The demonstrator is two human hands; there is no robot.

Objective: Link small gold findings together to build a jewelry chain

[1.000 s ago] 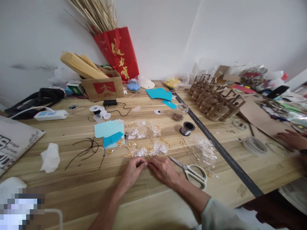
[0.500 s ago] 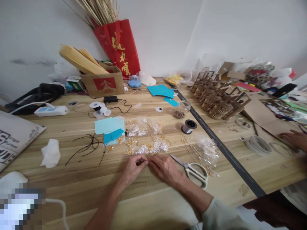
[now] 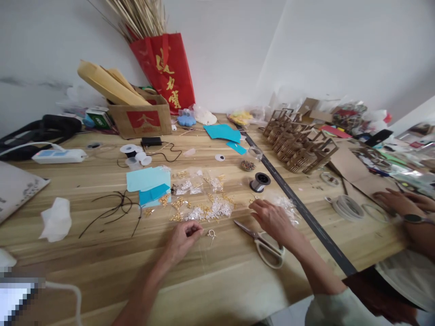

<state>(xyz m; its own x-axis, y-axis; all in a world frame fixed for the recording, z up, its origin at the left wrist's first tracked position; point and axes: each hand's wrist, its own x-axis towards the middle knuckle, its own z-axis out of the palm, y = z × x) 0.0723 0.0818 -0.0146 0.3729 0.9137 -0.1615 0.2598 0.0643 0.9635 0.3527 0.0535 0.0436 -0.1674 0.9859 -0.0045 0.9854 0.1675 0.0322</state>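
My left hand point(image 3: 185, 237) rests on the table with thumb and forefinger pinched; what lies between the tips is too small to make out. Just beside those tips is a small light metal ring piece point(image 3: 211, 234). My right hand point(image 3: 273, 220) reaches over the spot where gold and silver chains lay, its fingers stretched forward and bent down, the tips close to the chain ends. Below it lie scissors point(image 3: 268, 253) with pale handles. Beyond my hands spread heaps of small silver findings point(image 3: 220, 208) and gold findings point(image 3: 180, 203).
Clear plastic bags point(image 3: 288, 208) lie beside my right hand. Farther off stand a wire spool point(image 3: 260, 182), a jar of beads point(image 3: 248, 164) and wooden baskets point(image 3: 292, 145). Blue sheets point(image 3: 146, 179) and black cords point(image 3: 118, 208) lie left. A co-worker's hands point(image 3: 396, 199) are at right.
My right hand has left my left hand and moved right, over the chains. The small ring piece now shows beside my left fingertips. The view has turned slightly right.
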